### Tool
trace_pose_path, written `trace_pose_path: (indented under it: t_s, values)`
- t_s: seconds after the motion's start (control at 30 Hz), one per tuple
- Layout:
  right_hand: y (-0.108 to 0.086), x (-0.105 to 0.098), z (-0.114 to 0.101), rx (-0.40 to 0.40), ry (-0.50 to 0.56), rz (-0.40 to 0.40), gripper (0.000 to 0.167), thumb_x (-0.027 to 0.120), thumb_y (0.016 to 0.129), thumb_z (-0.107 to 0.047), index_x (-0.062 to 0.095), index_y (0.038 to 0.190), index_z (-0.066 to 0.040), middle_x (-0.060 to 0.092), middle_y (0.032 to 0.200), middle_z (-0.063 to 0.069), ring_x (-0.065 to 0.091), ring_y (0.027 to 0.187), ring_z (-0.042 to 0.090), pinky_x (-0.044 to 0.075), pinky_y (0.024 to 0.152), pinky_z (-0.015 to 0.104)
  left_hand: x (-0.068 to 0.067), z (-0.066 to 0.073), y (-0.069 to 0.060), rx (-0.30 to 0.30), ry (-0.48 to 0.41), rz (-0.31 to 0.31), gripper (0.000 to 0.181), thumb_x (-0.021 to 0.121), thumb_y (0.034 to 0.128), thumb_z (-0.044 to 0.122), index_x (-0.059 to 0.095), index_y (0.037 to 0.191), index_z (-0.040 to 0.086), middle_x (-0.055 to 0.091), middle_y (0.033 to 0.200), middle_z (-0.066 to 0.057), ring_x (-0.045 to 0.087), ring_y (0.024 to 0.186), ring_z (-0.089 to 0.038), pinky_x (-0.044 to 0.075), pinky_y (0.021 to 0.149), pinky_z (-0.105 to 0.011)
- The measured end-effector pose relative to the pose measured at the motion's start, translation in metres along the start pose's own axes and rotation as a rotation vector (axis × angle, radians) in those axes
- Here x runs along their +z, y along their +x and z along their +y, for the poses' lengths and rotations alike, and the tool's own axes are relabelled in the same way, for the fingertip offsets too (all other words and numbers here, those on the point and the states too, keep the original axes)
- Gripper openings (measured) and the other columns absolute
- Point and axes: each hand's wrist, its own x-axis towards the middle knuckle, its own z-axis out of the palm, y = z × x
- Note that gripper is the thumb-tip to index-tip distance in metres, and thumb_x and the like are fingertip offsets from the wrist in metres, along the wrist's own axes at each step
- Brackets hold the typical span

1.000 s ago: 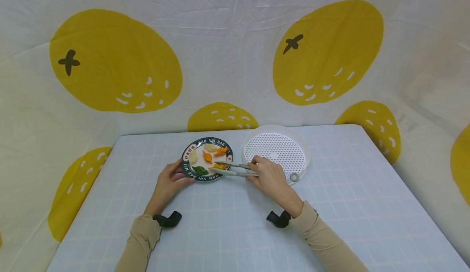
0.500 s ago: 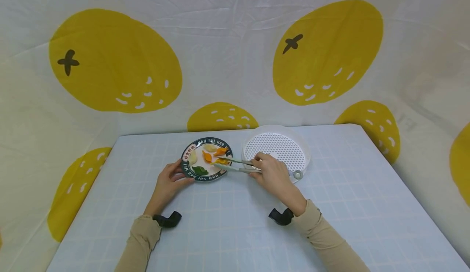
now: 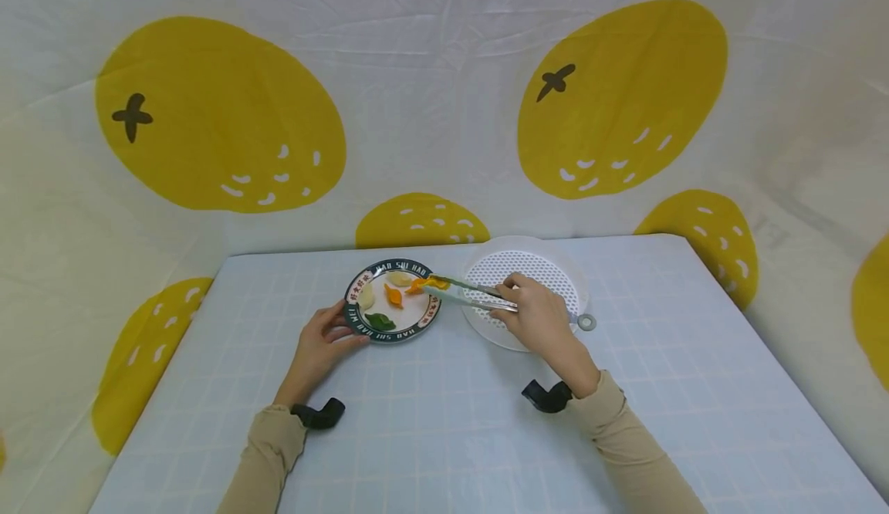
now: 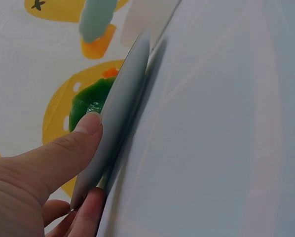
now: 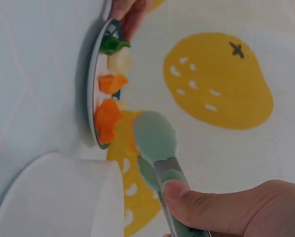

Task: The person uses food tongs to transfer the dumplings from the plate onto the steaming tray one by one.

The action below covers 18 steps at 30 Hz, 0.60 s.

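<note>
My left hand (image 3: 321, 352) grips the left rim of a round plate (image 3: 414, 321) with a dark lettered border, thumb on top and fingers beneath, as the left wrist view shows. On the plate lie a green dumpling (image 3: 380, 322), an orange dumpling (image 3: 393, 296), another orange one (image 3: 415, 286) and pale ones (image 3: 366, 295). My right hand (image 3: 538, 317) holds metal tongs (image 3: 479, 295) with pale green tips. Between those tips is a yellow-orange dumpling (image 3: 439, 282), above the plate's right side. In the right wrist view the tongs' tips (image 5: 155, 136) mostly hide it.
A round white steamer basket (image 3: 514, 263) with a perforated bottom stands right of the plate, partly under my right hand and the tongs. A pale checked cloth (image 3: 417, 437) covers the table. Behind hangs a white curtain (image 3: 430, 113) with yellow fruit prints.
The tongs have taken the yellow-orange dumpling from the plate's lower right and raised it. My right hand has moved right and slightly away from me. My left hand and the plate stay still.
</note>
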Motion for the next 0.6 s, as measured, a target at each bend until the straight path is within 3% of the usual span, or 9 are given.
trace_pose_path:
  t_s: [0.6]
  values:
    - [-0.008,-0.028,0.047,0.208,-0.026,-0.008,0.041,0.085,0.079,-0.022,0.074,0.113,-0.002,0.065,0.103,0.009,0.058,0.071,0.023,0.045,0.044,0.032,0.001,-0.001,0.001,0.001,0.014,-0.001,0.099,0.09,0.0727,0.028,0.036,0.154,0.013,0.047,0.131,-0.011,0.054,0.117,-0.026,0.053,0.094,-0.016]
